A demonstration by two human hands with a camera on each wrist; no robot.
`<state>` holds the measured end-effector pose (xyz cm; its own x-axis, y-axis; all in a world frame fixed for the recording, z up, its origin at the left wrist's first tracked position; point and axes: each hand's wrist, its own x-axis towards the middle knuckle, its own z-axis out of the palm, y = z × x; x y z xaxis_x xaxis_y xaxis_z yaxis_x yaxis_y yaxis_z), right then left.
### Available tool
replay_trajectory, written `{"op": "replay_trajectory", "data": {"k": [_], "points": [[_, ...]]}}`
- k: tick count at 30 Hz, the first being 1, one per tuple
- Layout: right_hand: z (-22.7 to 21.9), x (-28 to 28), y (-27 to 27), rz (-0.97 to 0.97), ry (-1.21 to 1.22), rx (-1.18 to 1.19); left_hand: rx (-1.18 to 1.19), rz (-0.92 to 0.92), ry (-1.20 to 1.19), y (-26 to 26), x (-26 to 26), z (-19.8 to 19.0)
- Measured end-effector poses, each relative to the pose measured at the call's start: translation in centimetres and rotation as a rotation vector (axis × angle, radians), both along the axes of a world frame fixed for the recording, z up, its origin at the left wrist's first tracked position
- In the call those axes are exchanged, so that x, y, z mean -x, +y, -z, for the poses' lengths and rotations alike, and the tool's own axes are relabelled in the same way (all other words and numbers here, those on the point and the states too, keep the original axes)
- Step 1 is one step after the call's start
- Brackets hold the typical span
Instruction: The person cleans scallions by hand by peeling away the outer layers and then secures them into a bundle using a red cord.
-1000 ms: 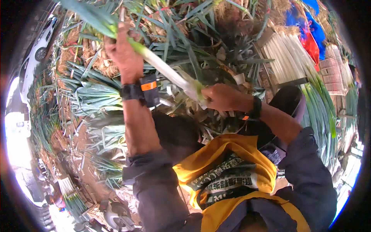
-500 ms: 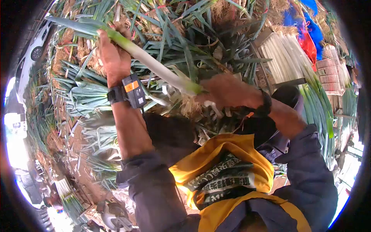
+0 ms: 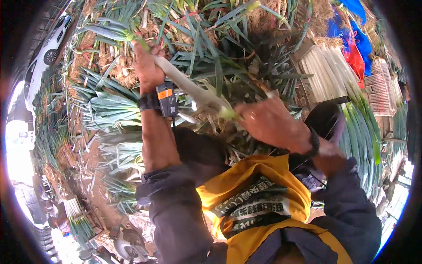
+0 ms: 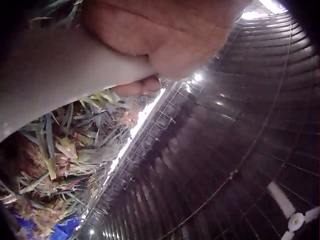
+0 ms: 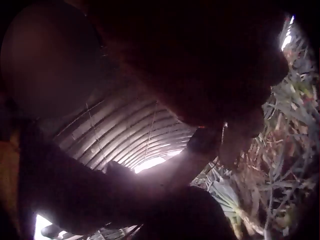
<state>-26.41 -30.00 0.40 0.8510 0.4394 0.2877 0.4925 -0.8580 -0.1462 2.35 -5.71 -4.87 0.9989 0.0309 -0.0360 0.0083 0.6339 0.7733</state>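
One white car [image 3: 39, 68] well left of the left grip [image 3: 148, 66], whose fingers curl round one leek [image 3: 189, 84] near the green end, the white stalk slanting down rightward from there. One right grip [image 3: 274, 123], blurred, at the leek's lower end: fingertips unclear, so cannot tell whether pinching or spread. Right of that grip, one row of white-stalked leeks [image 3: 327, 66], too many to count, then one red plastic piece [image 3: 355, 59] and one pale crate [image 3: 379, 86].

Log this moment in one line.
left hand: grips leek near its green end | right hand: at leek's other end, blurred, grip unclear | leek: slanting between both hands
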Motion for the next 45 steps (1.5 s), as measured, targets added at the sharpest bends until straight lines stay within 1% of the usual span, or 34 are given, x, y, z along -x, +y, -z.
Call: {"op": "replay_trajectory", "data": {"k": [1, 2, 4, 5, 7, 9, 10, 11, 12, 14, 16, 17, 18, 19, 21, 22, 23, 24, 26, 27, 29, 30, 31, 33, 35, 36, 37, 39, 40, 41, 42, 43, 44, 45], "points": [[0.6, 0.8, -1.2, 0.011, -0.046, 0.054, -0.134, -0.206, 0.052, -0.8, 0.5, -1.0], [1.2, 1.6, -2.3, 0.023, -0.092, 0.107, -0.098, -0.194, 0.020, -0.1, -0.1, -0.9], [4.3, 3.0, -4.6, 0.048, -0.033, 0.204, -0.035, -0.168, -0.026, 1.8, -0.6, 0.2], [5.7, 1.2, -5.7, 0.011, 0.080, 0.145, -0.093, -0.213, -0.056, 0.8, -0.3, 0.1], [8.4, -2.4, -7.7, -0.041, 0.310, 0.020, -0.024, -0.180, -0.088, -1.0, 0.6, -1.9], [9.5, -3.5, -7.0, -0.039, 0.308, -0.077, 0.047, -0.108, -0.161, -1.4, 0.9, -2.3], [9.9, -3.2, -6.3, 0.037, 0.273, -0.182, 0.038, -0.030, -0.237, -0.3, 0.5, -2.2], [9.8, -3.5, -5.4, 0.098, 0.246, -0.286, 0.055, -0.061, -0.210, -0.7, 0.7, -2.9], [8.2, -4.1, -4.7, 0.134, 0.353, -0.400, 0.066, -0.107, -0.179, -0.6, 1.2, -3.4], [3.8, -5.2, -3.3, 0.221, 0.554, -0.659, 0.120, -0.070, -0.231, 0.2, 1.5, -2.4], [5.7, -6.3, -1.9, 0.036, 0.540, -1.047, 0.168, -0.037, -0.273, 0.3, 0.7, -2.4], [7.1, -7.1, 0.0, -0.070, 0.618, -1.319, 0.196, -0.038, -0.270, 0.4, 0.6, -2.1], [7.3, -7.5, 1.1, -0.136, 0.702, -1.482, 0.229, -0.039, -0.263, 0.4, 0.2, -1.3], [7.4, -7.9, 2.1, -0.198, 0.788, -1.645, 0.384, 0.050, -0.262, 1.0, -0.7, -0.5], [6.3, -8.7, 3.4, -0.249, 1.007, -1.749, 0.423, 0.031, -0.243, 0.8, -1.1, -0.2], [7.1, -9.1, 4.1, -0.261, 1.096, -1.845, 0.437, 0.011, -0.232, 1.1, -1.1, 0.0], [7.8, -9.7, 5.0, -0.271, 1.188, -1.946, 0.395, -0.071, -0.153, 0.9, -0.9, -0.1], [8.5, -10.2, 5.2, -0.303, 1.105, -1.851, 0.408, 0.021, -0.183, 1.7, -1.6, 0.4], [9.5, -11.2, 5.7, -0.345, 0.930, -1.669, 0.355, -0.035, -0.208, 1.3, -1.0, -0.1], [8.7, -9.9, 4.9, -0.276, 0.480, -1.171, 0.341, -0.028, -0.212, 2.0, -1.5, 0.5], [6.6, -7.5, 2.3, -0.149, 0.725, -1.027, 0.318, -0.014, -0.216, 3.6, -2.2, 1.3], [5.5, -6.2, 1.1, -0.090, 0.841, -0.937, 0.299, -0.009, -0.183, 3.2, -1.9, 1.2], [4.5, -4.9, 0.5, -0.039, 0.943, -1.027, 0.279, -0.009, -0.153, 2.2, -1.1, 0.7], [2.7, -3.0, 0.2, 0.037, 0.970, -1.108, 0.185, -0.006, -0.134, -0.2, 0.5, -0.7], [1.3, -1.6, -0.2, 0.087, 0.814, -1.085, 0.237, -0.030, -0.062, -1.9, 0.5, -0.9], [1.4, -0.9, -0.4, 0.150, 0.839, -1.024, 0.246, -0.019, -0.033, -2.6, 0.8, -1.4], [1.4, 0.0, -0.7, 0.216, 0.860, -0.963, 0.333, 0.205, -0.209, -1.9, -0.3, 0.2], [1.1, 2.4, -1.5, 0.243, 0.775, -0.862, 0.172, 0.060, -0.139, -3.3, 0.2, -1.2], [0.6, 4.6, -2.0, 0.207, 0.675, -0.826, 0.091, -0.017, -0.103, -3.7, 0.4, -1.6], [0.4, 5.8, -2.9, 0.174, 0.574, -0.791, 0.058, -0.106, -0.086, -2.4, -0.4, -1.3], [0.9, 5.9, -4.2, 0.182, 0.570, -0.762, 0.028, -0.196, -0.067, -0.6, -1.5, -1.0], [1.7, 6.3, -5.5, 0.202, 0.576, -0.739, -0.027, -0.181, -0.095, 0.7, -1.7, -0.8], [3.0, 5.6, -6.3, 0.237, 0.627, -0.722, -0.087, -0.139, -0.111, 0.7, -1.3, -0.3], [4.4, 4.9, -7.1, 0.272, 0.677, -0.703, -0.086, -0.211, -0.066, -1.4, 0.0, -2.1]]}}
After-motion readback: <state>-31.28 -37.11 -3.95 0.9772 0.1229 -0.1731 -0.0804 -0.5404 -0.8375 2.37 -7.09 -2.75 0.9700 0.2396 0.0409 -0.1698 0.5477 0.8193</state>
